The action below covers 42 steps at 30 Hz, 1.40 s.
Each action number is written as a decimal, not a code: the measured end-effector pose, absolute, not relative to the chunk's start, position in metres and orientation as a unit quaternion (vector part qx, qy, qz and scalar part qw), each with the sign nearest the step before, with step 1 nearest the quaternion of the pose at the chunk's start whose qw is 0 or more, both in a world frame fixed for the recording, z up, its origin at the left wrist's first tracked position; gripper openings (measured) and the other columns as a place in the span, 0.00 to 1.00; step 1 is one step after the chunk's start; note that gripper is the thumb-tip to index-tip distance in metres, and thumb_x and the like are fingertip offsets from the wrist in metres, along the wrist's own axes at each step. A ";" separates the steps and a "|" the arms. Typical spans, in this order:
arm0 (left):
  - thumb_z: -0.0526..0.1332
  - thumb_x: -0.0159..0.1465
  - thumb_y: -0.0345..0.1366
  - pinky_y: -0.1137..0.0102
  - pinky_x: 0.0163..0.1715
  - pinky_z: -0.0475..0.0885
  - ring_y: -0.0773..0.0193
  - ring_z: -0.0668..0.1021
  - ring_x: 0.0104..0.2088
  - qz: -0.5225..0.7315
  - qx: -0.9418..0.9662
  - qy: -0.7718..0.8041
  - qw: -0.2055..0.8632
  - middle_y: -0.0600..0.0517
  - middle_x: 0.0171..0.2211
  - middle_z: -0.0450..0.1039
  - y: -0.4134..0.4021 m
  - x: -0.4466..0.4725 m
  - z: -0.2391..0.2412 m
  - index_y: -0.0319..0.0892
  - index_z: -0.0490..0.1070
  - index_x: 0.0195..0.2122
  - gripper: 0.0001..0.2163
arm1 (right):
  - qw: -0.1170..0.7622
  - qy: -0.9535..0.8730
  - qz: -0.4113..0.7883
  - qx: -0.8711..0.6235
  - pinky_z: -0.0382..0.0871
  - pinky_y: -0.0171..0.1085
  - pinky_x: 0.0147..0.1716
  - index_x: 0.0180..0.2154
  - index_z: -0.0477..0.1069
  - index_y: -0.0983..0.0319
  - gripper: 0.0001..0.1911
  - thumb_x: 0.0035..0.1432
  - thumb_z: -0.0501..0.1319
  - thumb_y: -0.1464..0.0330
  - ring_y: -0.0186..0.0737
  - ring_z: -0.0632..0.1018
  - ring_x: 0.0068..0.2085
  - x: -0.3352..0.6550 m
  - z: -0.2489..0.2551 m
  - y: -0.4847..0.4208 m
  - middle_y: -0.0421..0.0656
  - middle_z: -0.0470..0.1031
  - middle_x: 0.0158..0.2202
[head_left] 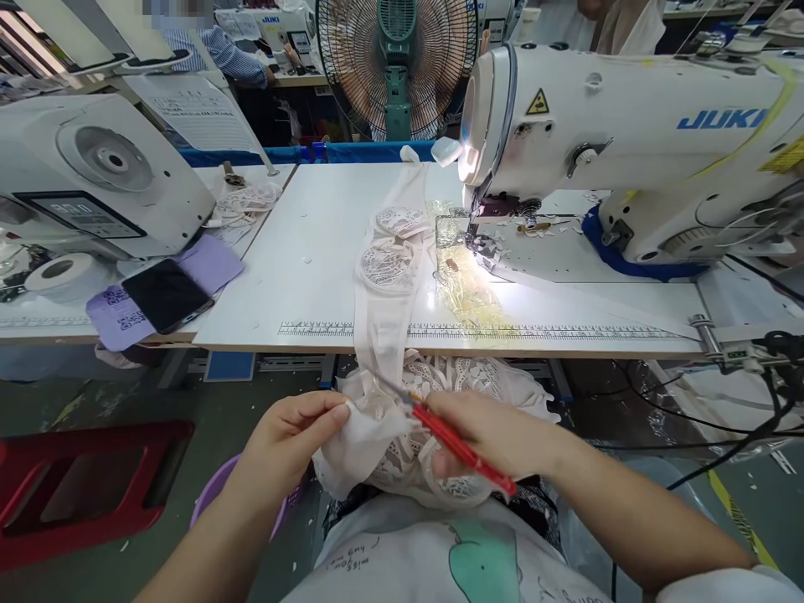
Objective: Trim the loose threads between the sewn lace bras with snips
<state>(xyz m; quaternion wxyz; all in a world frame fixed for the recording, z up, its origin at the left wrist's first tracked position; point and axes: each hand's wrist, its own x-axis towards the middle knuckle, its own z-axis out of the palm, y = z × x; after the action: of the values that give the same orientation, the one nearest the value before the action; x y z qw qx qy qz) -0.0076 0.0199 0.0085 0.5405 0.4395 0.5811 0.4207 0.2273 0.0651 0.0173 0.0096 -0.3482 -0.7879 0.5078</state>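
My left hand [292, 435] pinches the edge of a white lace bra piece [361, 440] above my lap, fingers and thumb pressed together. Red-handled scissors [461, 448] are in my right hand [490, 423], their metal blades pointing up and left over the white fabric. Whether the blades are apart I cannot tell. More white lace pieces [496, 381] lie bunched on my lap below the table edge. From there a strip of white bra pieces [389, 268] runs up across the tabletop, left of the sewing machine needle.
A white JUKI sewing machine [596, 134] stands on the white table [301, 276], its lamp lit. Another machine [94, 176], a phone [167, 295] and purple slips [210, 261] are at left. A fan [397, 67] stands behind; a red stool [88, 486] is lower left.
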 end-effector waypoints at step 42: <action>0.62 0.57 0.42 0.71 0.26 0.70 0.62 0.74 0.27 0.377 0.560 0.526 0.518 0.51 0.26 0.73 0.018 0.036 0.017 0.42 0.73 0.27 0.08 | 0.335 -0.657 0.545 -0.398 0.64 0.34 0.27 0.29 0.61 0.60 0.12 0.43 0.64 0.68 0.34 0.67 0.28 0.207 0.024 0.049 0.40 0.69 0.30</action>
<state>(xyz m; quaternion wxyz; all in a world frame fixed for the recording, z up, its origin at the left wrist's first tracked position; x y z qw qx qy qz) 0.0363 0.0178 0.0167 0.5178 0.5598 0.5256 0.3772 0.2066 0.0489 0.0244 0.3351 -0.3982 -0.6574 0.5450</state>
